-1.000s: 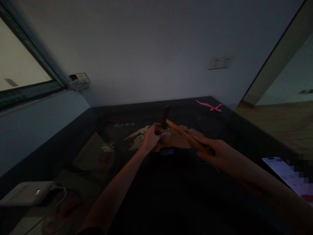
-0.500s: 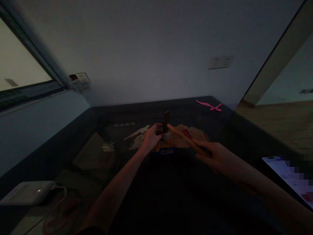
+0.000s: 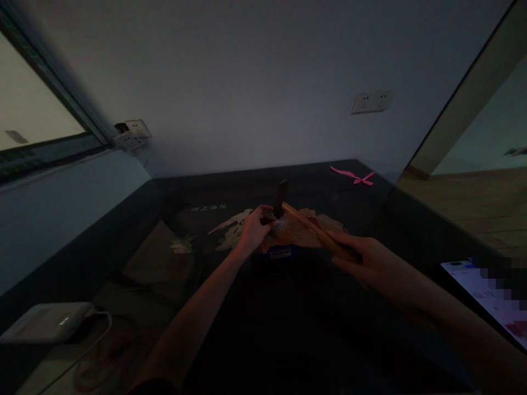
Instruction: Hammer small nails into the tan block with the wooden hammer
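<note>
My right hand (image 3: pixel 366 260) is closed round the wooden handle of a hammer (image 3: pixel 302 219), whose dark head stands at the handle's far end, beside my left fingertips. My left hand (image 3: pixel 256 227) is closed in a pinch just left of the hammer head; what its fingers hold is too small and dark to make out. Under the hammer and the fingertips a pale, speckled surface (image 3: pixel 298 235) with a red mark shows on the dark table (image 3: pixel 247 186). A small blue item with a white label (image 3: pixel 280 252) sits at its near edge.
A pink ribbon (image 3: pixel 358 179) lies at the table's back right. A lit phone (image 3: pixel 481 293) is at the right edge. At the lower left is a white device (image 3: pixel 51 322) with a white cable. Sockets (image 3: pixel 370 102) are on the wall behind.
The hammer head has risen slightly and tilts a little more to the right. My right hand has shifted slightly right; my left hand has barely moved.
</note>
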Available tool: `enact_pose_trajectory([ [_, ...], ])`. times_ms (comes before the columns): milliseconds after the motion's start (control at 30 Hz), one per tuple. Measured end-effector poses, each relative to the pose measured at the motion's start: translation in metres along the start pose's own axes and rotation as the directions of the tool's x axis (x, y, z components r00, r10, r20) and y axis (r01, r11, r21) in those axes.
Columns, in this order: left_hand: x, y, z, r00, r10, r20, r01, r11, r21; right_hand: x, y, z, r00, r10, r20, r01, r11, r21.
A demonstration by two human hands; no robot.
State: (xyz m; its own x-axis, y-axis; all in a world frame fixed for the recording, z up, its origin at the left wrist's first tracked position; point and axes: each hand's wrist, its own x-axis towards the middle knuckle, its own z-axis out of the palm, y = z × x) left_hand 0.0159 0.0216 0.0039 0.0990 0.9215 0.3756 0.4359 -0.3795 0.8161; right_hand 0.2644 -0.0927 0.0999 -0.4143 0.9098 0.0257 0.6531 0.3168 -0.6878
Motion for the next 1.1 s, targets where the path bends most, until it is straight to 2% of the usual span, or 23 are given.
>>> enact_pose_trajectory([
  [100, 0.000, 0.001, 0.000, 1.000, -0.019, -0.014, 0.019, 1.000, -0.008, -0.003, -0.003, -0.002, 0.999, 0.017, -0.042, -0.016, 1.000, 0.018],
  [267, 0.000, 0.000, 0.001, 1.000, -0.025, 0.005, 0.025, 0.998, -0.050, 0.000, -0.001, 0.003, 1.000, 0.008, -0.023, -0.007, 0.999, 0.036],
  [433, -0.002, 0.003, 0.000, 1.000, -0.010, 0.021, 0.011, 0.998, -0.067, -0.005, 0.007, 0.006, 0.996, 0.090, -0.007, -0.088, 0.984, 0.158],
  [667, -0.001, 0.007, -0.004, 0.997, 0.008, 0.071, -0.003, 0.997, -0.078, -0.021, 0.027, 0.033, 0.967, 0.248, -0.065, -0.181, 0.839, 0.513],
  [867, 0.001, 0.010, -0.011, 0.984, 0.033, 0.177, -0.018, 0.996, -0.087, -0.024, 0.042, 0.049, 0.947, 0.309, -0.087, -0.188, 0.753, 0.630],
  [1000, 0.002, 0.014, -0.017, 0.974, 0.084, 0.208, -0.075, 0.996, -0.053, -0.023, 0.048, 0.050, 0.952, 0.290, -0.098, -0.163, 0.753, 0.638],
  [1100, 0.001, 0.030, -0.029, 0.976, 0.161, 0.146, -0.176, 0.980, 0.095, -0.023, 0.051, 0.051, 0.951, 0.286, -0.115, -0.145, 0.743, 0.653],
])
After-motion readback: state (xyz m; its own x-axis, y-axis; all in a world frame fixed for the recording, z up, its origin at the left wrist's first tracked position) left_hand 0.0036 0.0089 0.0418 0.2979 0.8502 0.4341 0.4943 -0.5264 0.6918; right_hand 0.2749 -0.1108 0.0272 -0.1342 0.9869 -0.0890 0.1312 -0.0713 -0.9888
